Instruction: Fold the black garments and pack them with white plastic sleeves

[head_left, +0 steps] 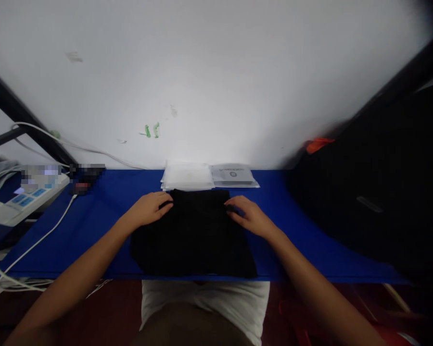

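Note:
A black cloth item (198,235), folded into a flat shape, lies on the blue table (119,192) close to its front edge. At its upper left edge, my left hand (152,208) pinches the black fabric between thumb and fingers. My right hand (248,215) grips the upper right edge in the same way. Just beyond the cloth, a stack of white plastic packets (188,176) rests against the wall. Beside it on the right is a grey printed packet (234,175).
A white power strip (31,199) with cables sits at the far left, near a dark device (88,175). Large black material (375,192) fills the right side, with an orange piece (319,144) at its edge. A white wall (216,81) stands behind the table.

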Motion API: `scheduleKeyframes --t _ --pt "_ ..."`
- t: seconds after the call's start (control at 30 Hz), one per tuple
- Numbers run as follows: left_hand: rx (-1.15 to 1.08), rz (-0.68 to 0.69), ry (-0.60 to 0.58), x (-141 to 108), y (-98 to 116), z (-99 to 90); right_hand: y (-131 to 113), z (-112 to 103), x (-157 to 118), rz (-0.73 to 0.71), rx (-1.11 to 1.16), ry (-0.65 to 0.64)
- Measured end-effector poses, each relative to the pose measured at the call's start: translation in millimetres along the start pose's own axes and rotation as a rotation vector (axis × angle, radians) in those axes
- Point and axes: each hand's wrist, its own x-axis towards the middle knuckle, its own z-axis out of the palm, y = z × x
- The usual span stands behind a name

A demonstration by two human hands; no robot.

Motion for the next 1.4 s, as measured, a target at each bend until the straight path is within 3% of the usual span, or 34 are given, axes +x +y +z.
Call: scheduleKeyframes --t 0.13,0.23,0.37,0.43,0.53,0.63,0.77,0.93,1.03,1.13,1.23,1.4 --pt "0.331 -0.133 0.257 14.1 2.8 -0.3 7.0 9.4 22.2 0.253 -0.128 0.266" --pt "0.325 -0.039 0.339 6.9 7.1 1.4 -2.0 12.7 25.0 0.240 -0.171 0.355" --pt "0.173 0.132 0.132 -16.2 7.8 14.2 -22.6 16.2 11.3 0.005 -0.189 0.192" --pt "0.122 0.109 0.050 -23.9 4.7 22.5 -28.7 20.4 5.4 -0.065 -0.215 0.057" --pt "0.039 0.048 0.035 -26.8 0.2 28.7 -30.2 27.7 3.3 -0.090 -0.264 -0.080" --pt "-0.050 0.072 0.052 -25.8 2.8 21.0 -30.9 26.8 5.3 -0.089 -0.274 -0.111" --pt "-0.148 0.056 0.007 -36.1 18.1 -7.9 -46.2 7.1 1.1 -0.123 -0.234 -0.144" --pt "-0.345 -0.056 -0.351 -61.8 36.1 -39.1 -77.4 -12.4 -18.8 -0.134 -0.213 -0.315" --pt "-0.504 -0.138 -0.569 -69.1 37.1 -40.7 -86.4 -10.3 -28.9 -0.150 -0.218 -0.421" --pt "-0.575 -0.207 -0.661 -67.2 31.2 -36.5 -87.5 -5.1 -33.8 -0.130 -0.272 -0.493" --pt "-0.530 -0.212 -0.587 -58.3 27.3 -33.8 -88.7 -1.7 -35.5 -0.079 -0.314 -0.540" --pt "-0.329 -0.074 -0.122 -38.9 41.5 -13.6 -89.8 -1.6 -32.0 0.034 -0.291 -0.613"
